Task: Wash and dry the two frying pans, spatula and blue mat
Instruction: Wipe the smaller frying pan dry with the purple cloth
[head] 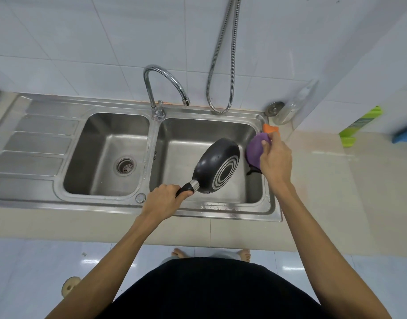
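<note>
Black pan [217, 165] gripped by its handle in the left hand [162, 200]; right hand [276, 161] clutches a purple cloth [255, 150] (washing stage, seemingly); next, cloth meets pan.

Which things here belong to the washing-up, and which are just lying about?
In the job: frying pan, gripped by the left hand; purple cloth, held in the right hand; right basin; tap.
Lying about: clear bottle at the corner; green item on the counter; shower hose; left basin.

Black frying pan [217, 166] tilted, ringed underside up, seemingly above basin [197, 139].
</note>
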Action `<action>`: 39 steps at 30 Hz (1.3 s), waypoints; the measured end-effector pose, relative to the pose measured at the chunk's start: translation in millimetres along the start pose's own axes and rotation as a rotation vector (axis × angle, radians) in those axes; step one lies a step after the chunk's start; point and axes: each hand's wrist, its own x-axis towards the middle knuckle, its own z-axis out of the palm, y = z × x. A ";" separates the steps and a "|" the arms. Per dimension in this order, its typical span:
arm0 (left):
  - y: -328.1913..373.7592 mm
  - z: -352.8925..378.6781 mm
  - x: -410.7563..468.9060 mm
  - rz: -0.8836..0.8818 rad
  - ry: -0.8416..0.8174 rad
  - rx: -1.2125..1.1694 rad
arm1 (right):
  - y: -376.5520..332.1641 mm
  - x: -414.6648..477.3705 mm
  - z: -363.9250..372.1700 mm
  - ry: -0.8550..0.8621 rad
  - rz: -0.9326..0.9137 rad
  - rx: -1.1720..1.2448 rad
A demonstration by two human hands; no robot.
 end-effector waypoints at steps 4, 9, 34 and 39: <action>-1.3 -1.5 -3.8 0.000 0.006 0.006 | 1.8 3.1 4.5 0.004 -0.042 0.071; 1.5 -8.4 -8.7 0.002 -0.001 0.046 | -10.5 2.4 10.2 0.052 -0.149 0.073; 35.8 -12.1 -20.2 0.039 -0.032 -0.121 | -32.9 17.6 45.5 -0.224 -0.284 0.034; 39.5 -23.7 -21.4 0.044 -0.013 -0.080 | -43.4 14.8 48.7 -0.156 -0.258 0.046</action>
